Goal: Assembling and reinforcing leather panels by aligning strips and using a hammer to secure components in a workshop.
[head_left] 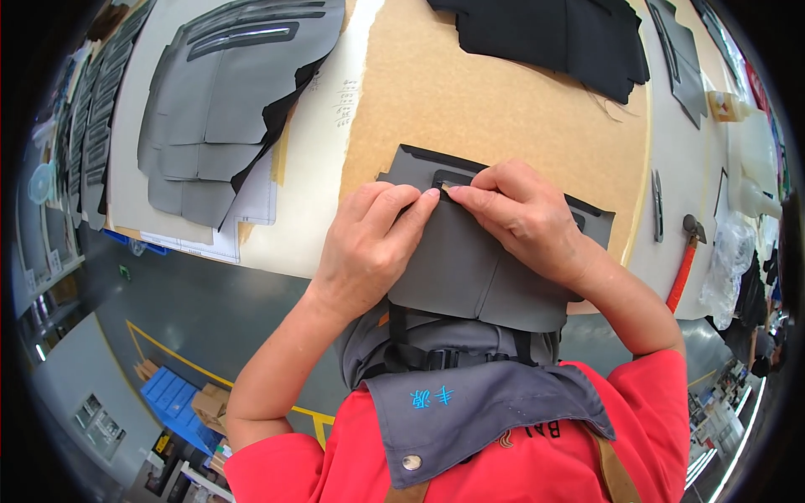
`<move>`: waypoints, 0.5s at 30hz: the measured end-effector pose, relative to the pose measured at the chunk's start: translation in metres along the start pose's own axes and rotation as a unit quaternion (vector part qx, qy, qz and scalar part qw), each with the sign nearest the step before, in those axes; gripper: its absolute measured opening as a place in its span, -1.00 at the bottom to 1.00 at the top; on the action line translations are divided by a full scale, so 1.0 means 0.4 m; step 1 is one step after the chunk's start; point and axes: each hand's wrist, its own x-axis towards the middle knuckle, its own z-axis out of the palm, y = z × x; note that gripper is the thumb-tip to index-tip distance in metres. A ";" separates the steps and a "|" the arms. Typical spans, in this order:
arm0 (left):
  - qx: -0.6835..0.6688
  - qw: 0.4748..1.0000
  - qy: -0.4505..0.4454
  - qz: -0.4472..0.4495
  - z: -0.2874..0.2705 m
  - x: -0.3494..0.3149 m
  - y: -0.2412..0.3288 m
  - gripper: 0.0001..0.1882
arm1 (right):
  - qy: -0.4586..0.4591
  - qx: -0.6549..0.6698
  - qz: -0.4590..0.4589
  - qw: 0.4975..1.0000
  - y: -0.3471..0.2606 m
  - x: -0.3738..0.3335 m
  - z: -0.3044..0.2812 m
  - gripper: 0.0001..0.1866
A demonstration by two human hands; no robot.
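A grey sheet-material panel (449, 260) with black edging lies at the near table edge, its lower part hanging toward my apron. Along its upper part runs a dark-framed slot (438, 177), partly covered by my right hand. My left hand (365, 239) is closed, thumb and forefinger meeting at the slot's left end; whatever they pinch is too small to make out. Just beside those fingertips, my right hand (520, 214) pinches a tiny tan and dark piece (445, 188) against the slot. Its kind cannot be told.
Stacked grey panels (205, 126) lie at the far left, black panels (553, 38) at the far side. On the right are a red-handled hammer (683, 264), a slim cutter-like tool (657, 205), clear plastic wrap (729, 268) and a translucent bottle (752, 197).
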 end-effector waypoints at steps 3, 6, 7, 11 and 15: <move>-0.003 1.000 -0.003 -0.003 0.003 0.003 0.002 -0.59 | 0.002 -0.035 -0.053 0.998 0.017 -0.011 0.001 -0.63; -0.013 1.000 -0.009 -0.012 -0.001 0.003 0.000 -0.57 | -0.007 -0.062 -0.098 0.993 0.019 -0.009 -0.006 -0.58; -0.013 1.000 -0.012 -0.010 -0.001 0.003 0.000 -0.57 | -0.004 -0.061 -0.096 0.993 0.017 -0.007 -0.008 -0.58; -0.021 0.999 -0.038 -0.014 -0.011 0.016 -0.004 -0.53 | -0.001 -0.103 -0.135 0.986 0.014 -0.009 -0.004 -0.53; -0.014 0.995 -0.097 0.007 -0.031 0.025 -0.012 -0.47 | 0.003 -0.114 -0.139 0.984 0.008 -0.012 0.000 -0.52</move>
